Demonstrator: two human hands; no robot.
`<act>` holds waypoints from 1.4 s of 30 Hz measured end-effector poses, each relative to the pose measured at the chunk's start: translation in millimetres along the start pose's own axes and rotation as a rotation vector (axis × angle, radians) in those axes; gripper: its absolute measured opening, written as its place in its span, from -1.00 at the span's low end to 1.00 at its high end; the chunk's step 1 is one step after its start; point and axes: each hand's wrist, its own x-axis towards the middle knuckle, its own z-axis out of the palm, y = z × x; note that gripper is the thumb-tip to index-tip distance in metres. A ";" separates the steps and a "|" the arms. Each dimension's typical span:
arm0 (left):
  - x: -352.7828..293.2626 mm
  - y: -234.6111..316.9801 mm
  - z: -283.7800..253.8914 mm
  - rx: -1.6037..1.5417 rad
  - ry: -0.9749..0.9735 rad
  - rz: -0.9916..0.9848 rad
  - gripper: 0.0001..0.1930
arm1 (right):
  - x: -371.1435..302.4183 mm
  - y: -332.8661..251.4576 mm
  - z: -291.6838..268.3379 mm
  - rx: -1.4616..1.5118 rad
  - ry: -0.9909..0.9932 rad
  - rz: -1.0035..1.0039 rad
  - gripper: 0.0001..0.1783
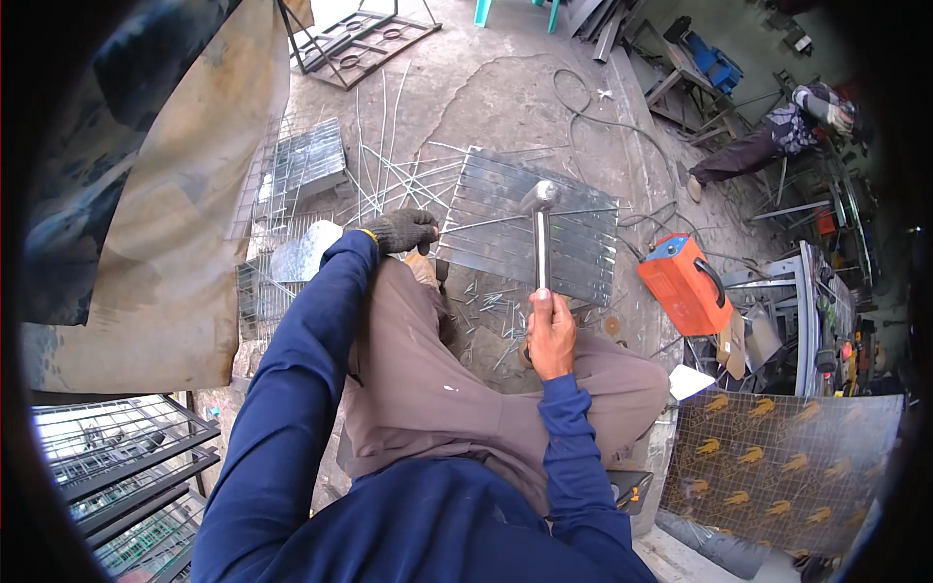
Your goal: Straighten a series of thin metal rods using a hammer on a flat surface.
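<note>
My left hand (401, 231), in a dark grey work glove, closes its fingers on the near-left end of a thin metal rod (486, 223). The rod slants across a flat panel of grey metal slats (573, 267) lying on the ground in front of me. My bare right hand (551, 335) grips a hammer (542, 253) by the lower part of its shiny handle. The hammer head is up over the panel, and part of the rod passes behind the handle. Whether the head touches the rod, I cannot tell.
Loose rods (389, 170) lie beyond my left hand, and short cut pieces (496, 301) are scattered between my feet. Stacked wire mesh and a metal block (306, 160) sit at left. An orange machine (685, 284) with cables stands at right. Another person (777, 136) bends over farther right.
</note>
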 end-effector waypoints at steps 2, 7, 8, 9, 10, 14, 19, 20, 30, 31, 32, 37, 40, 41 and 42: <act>-0.2 5.3 -0.9 -0.012 -0.017 0.012 -0.78 | 2.2 -2.8 -1.4 -0.008 0.009 -0.002 -0.51; -1.7 3.9 -3.6 -0.021 -0.017 0.085 -0.76 | 5.6 -4.6 4.4 -0.025 0.035 -0.020 -0.52; -1.7 2.0 -3.9 -0.014 -0.023 0.095 -0.73 | 6.5 -5.5 7.1 -0.032 0.058 -0.040 -0.52; -2.1 0.1 -3.0 -0.018 -0.024 0.091 -0.73 | 7.6 -5.8 9.0 -0.039 0.080 -0.060 -0.52; -2.0 2.2 -2.2 -0.028 -0.015 0.073 -0.73 | 10.0 -3.0 8.6 -0.041 0.080 -0.058 -0.52; 1.0 3.6 -0.9 -0.019 -0.005 0.063 -0.73 | 30.4 20.3 1.2 -0.189 0.065 -0.026 -0.49; -7.8 13.9 -4.2 0.023 0.028 0.032 -0.73 | 33.5 0.6 -6.5 -0.217 0.084 0.024 -0.46; -8.7 18.2 -4.9 0.071 0.030 0.038 -0.73 | 30.0 -1.3 -6.7 -0.180 0.085 0.023 -0.45; -8.8 20.9 -2.3 0.088 0.042 0.044 -0.71 | 26.1 -11.8 -11.1 -0.103 0.045 0.053 -0.50; -9.5 19.5 -3.0 0.090 0.045 0.043 -0.71 | 25.6 -11.8 -9.8 -0.100 0.042 0.052 -0.50; -9.2 17.0 -3.0 0.077 0.052 0.040 -0.72 | 24.8 -10.7 -8.3 -0.125 0.046 0.045 -0.50; -3.8 12.5 -2.7 0.072 0.046 0.045 -0.73 | 18.8 11.3 -4.9 -0.215 0.015 0.020 -0.51; -5.3 8.6 -3.0 -0.002 0.029 0.045 -0.74 | 14.0 -2.8 -10.0 -0.016 -0.039 0.178 -0.50; -6.5 8.3 -3.9 0.011 0.042 0.055 -0.74 | 12.7 -9.0 -10.9 -0.015 -0.041 0.182 -0.50; -8.2 7.8 -4.2 0.024 0.055 0.065 -0.74 | 11.8 -13.5 -11.3 -0.026 -0.035 0.165 -0.48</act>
